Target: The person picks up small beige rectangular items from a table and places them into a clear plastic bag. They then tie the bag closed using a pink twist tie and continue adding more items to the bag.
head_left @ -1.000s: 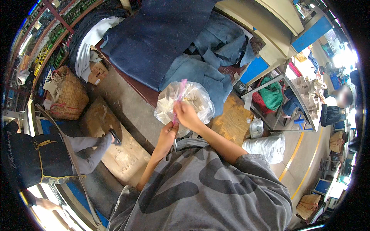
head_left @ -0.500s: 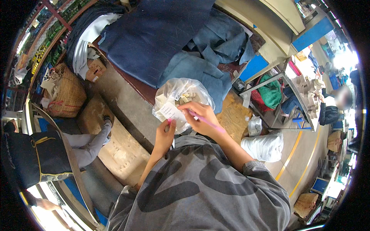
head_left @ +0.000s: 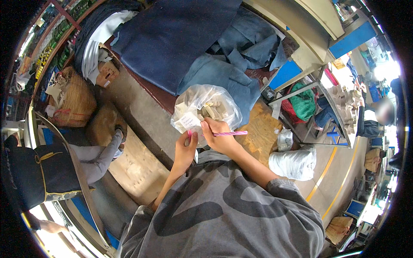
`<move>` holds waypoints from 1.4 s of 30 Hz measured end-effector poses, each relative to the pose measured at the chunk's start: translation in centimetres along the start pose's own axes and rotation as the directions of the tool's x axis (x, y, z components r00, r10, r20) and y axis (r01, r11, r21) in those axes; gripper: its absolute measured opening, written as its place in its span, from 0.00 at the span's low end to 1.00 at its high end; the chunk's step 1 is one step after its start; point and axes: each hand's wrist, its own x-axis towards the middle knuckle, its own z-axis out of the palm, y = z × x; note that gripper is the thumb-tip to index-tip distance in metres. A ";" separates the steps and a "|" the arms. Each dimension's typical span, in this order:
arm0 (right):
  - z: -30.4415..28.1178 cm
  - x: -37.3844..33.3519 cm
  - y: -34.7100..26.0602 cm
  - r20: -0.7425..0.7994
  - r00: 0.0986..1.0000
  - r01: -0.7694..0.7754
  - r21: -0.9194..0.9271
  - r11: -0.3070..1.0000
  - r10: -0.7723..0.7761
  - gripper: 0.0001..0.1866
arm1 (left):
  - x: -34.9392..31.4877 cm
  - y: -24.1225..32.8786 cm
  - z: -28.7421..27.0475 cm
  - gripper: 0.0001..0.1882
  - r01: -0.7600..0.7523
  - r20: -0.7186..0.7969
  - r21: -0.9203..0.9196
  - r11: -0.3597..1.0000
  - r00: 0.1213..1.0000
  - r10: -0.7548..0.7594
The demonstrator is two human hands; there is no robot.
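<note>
A small white paper label [head_left: 188, 121] with handwriting lies before me, against the side of a clear plastic bag [head_left: 231, 98]. Pale beige cut pieces [head_left: 213, 109] fill the bag. My left hand [head_left: 186, 150] is closed, pinching the label's lower edge; a bit of pink shows by its thumb. A pink striped pen [head_left: 232, 133] sticks out to the right from my right hand [head_left: 220, 139]. That hand is closed around the pen, its fingertips close to the label's right edge. The pen's other end is hidden by the fingers.
Dark blue leather sheets [head_left: 172, 47] cover the table ahead. A woven basket [head_left: 75, 103] stands left. Another person's gloved hand [head_left: 121, 129] rests on a wooden board [head_left: 137, 176]. A white sack [head_left: 294, 163] sits right, below a metal frame rack [head_left: 318, 90].
My right hand has turned and shifted slightly left and down. The pen has swung from a slanting position to nearly level, pointing right. The label has tilted and moved a little right.
</note>
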 end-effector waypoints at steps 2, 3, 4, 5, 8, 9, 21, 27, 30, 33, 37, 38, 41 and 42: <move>0.3 0.1 0.2 -0.017 0.999 0.047 -0.037 0.998 -0.048 0.15 | 0.0 0.2 0.1 0.12 0.013 0.004 -0.028 1.000 1.000 -0.012; 0.4 0.2 0.3 -0.016 0.999 0.050 -0.032 0.998 -0.051 0.15 | 0.0 0.2 0.1 0.12 0.018 0.003 -0.038 0.999 1.000 -0.018; 0.4 0.2 0.3 -0.014 0.998 0.061 -0.030 0.998 -0.061 0.15 | 0.0 0.2 0.1 0.12 0.017 0.003 -0.044 0.999 1.000 -0.017; 0.5 0.2 0.4 -0.018 0.997 0.073 -0.033 0.997 -0.073 0.15 | 0.0 0.2 0.1 0.12 0.016 0.002 -0.051 0.999 1.000 -0.015; 0.5 0.0 0.4 -0.006 0.998 0.059 -0.059 0.997 -0.060 0.15 | 0.0 0.2 0.1 0.12 0.016 0.002 -0.048 0.999 1.000 -0.016; 0.5 -0.2 0.4 -0.015 0.999 0.032 -0.050 0.998 -0.033 0.15 | -0.1 0.2 0.1 0.12 0.035 -0.006 -0.035 0.999 0.999 -0.035; 0.5 -0.3 0.2 -0.061 0.998 -0.005 -0.047 0.999 0.002 0.14 | 0.0 0.4 0.2 0.10 -0.050 0.006 -0.027 0.998 0.999 0.050; 0.6 -0.8 0.3 -0.144 0.990 -0.010 0.011 1.000 0.012 0.16 | 0.0 0.8 0.6 0.11 -0.101 0.013 -0.043 0.994 0.995 0.101; 0.6 -0.9 0.4 -0.226 0.972 -0.041 0.116 0.992 0.067 0.17 | -0.1 1.1 0.6 0.11 -0.096 0.020 -0.003 0.995 0.995 0.096; 0.0 -0.7 0.0 -0.238 0.963 -0.084 0.181 0.980 0.126 0.18 | -0.1 1.2 0.5 0.12 -0.146 0.008 0.034 0.989 0.989 0.146; -1.7 -0.3 -1.2 -0.156 0.987 -0.027 0.099 0.995 0.042 0.19 | 0.0 0.8 0.4 0.10 -0.194 0.016 0.222 0.955 0.980 0.196; -2.1 -0.2 -1.6 -0.119 0.993 0.011 0.054 0.999 -0.004 0.19 | 0.1 0.6 0.4 0.09 -0.205 0.023 0.265 0.942 0.978 0.206; -2.9 -0.1 -2.7 0.049 0.981 -0.196 0.181 0.964 0.190 0.21 | 0.2 0.2 0.5 0.06 -0.230 0.024 0.288 0.930 0.972 0.233; -3.1 0.0 -3.0 0.031 0.985 -0.172 0.218 0.961 0.170 0.22 | 0.2 0.1 0.5 0.06 -0.241 0.038 0.267 0.933 0.970 0.239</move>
